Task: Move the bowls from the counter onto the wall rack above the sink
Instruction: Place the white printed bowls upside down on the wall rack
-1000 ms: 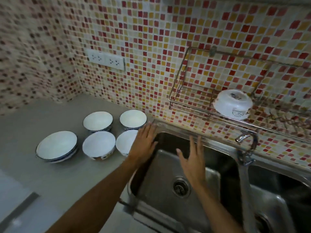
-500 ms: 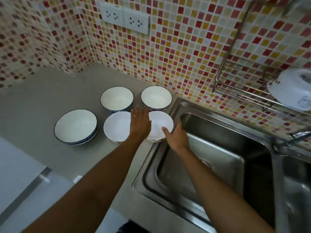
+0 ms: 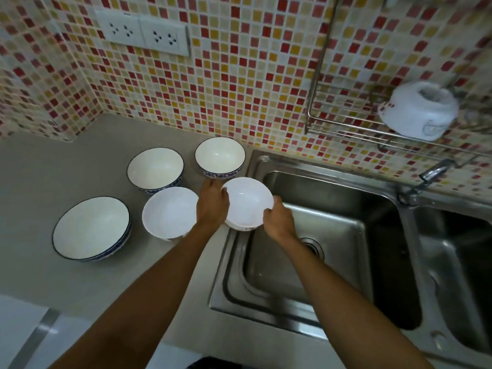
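Note:
Both my hands grip one white bowl (image 3: 246, 202) at the sink's left edge, tilted toward me. My left hand (image 3: 213, 205) holds its left rim, my right hand (image 3: 278, 222) its right rim. Several other bowls stand on the grey counter (image 3: 40, 169): a plain white bowl (image 3: 169, 211) just left of my left hand, two blue-rimmed bowls (image 3: 155, 167) (image 3: 219, 155) behind, and a large blue-rimmed bowl (image 3: 91, 227) at far left. The wire wall rack (image 3: 346, 126) hangs at upper right. An upturned white bowl (image 3: 419, 110) rests on it.
A steel double sink (image 3: 319, 249) lies under the rack, with a tap (image 3: 432, 173) at its back edge. Mosaic tile walls meet in a corner behind the counter. A double power socket (image 3: 145, 33) sits on the back wall.
My hands went from over the sink to the nearest bowl. Both closed on its rim and lifted it to the sink's edge. The view swung left and down.

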